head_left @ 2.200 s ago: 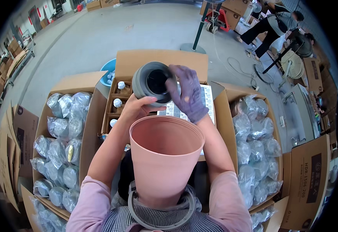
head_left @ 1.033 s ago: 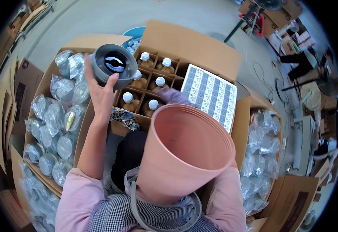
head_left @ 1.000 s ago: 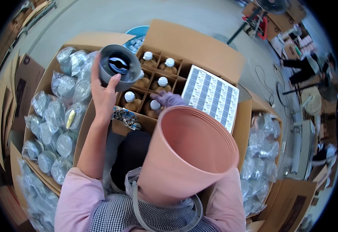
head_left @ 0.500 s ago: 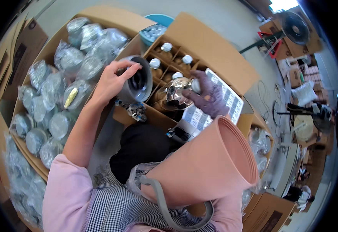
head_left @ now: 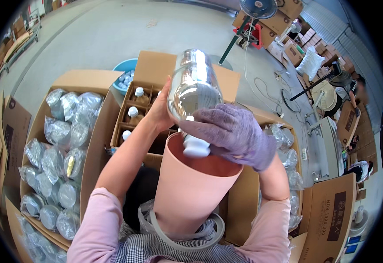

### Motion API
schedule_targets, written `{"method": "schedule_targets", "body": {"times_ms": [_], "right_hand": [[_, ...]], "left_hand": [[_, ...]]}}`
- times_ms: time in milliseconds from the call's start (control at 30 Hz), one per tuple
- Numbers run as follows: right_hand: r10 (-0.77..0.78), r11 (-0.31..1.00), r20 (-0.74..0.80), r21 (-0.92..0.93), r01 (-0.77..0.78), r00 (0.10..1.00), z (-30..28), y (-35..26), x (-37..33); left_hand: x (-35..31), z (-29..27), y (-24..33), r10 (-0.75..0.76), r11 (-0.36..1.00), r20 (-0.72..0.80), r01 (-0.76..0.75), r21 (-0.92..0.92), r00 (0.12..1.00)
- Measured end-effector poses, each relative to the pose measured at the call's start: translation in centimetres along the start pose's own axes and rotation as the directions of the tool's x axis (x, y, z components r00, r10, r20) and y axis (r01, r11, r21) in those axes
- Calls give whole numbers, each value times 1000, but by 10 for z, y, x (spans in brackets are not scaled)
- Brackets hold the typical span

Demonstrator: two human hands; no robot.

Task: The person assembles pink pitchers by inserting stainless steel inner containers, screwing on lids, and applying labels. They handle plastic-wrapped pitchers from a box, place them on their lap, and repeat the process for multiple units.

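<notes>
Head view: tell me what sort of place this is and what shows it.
Most likely a factory or warehouse floor: it has what looks like a red pallet jack, a standing fan and an open carton of plastic-bagged items.

Smooth grey floor (head_left: 112,35); standing fan (head_left: 258,6) near red pallet jack (head_left: 256,37).

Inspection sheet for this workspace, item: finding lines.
Surface: grey floor beyond the boxes; no table seen.
Job things: silver bottle slanting neck-down toward the pink bucket; white cap blurred.
Clutter: bagged items in open boxes either side; blue basin.
Left hand: bare, holding bottle.
Right hand: gloved, near neck; grip unclear.
Cables: loose on floor.
Surroundings: standing fan, red pallet jack.
</notes>
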State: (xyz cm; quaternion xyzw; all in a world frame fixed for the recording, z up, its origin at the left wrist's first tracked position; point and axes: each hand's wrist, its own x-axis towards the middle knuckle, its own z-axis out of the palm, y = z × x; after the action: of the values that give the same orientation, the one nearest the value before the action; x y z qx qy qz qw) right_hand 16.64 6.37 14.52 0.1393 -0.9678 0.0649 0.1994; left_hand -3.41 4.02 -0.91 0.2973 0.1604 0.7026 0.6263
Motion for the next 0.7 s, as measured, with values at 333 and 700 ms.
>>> {"method": "schedule_targets", "body": {"times_ms": [333,700], "right_hand": [[767,262,-176,964,-51,618,20,73,-42],[547,498,214,694,-520,809,24,5,-66]], "left_hand": [[-37,28,-26,-91,986,-199,116,118,976],[-92,40,-25,342,462,-53,-119,879,938]]}}
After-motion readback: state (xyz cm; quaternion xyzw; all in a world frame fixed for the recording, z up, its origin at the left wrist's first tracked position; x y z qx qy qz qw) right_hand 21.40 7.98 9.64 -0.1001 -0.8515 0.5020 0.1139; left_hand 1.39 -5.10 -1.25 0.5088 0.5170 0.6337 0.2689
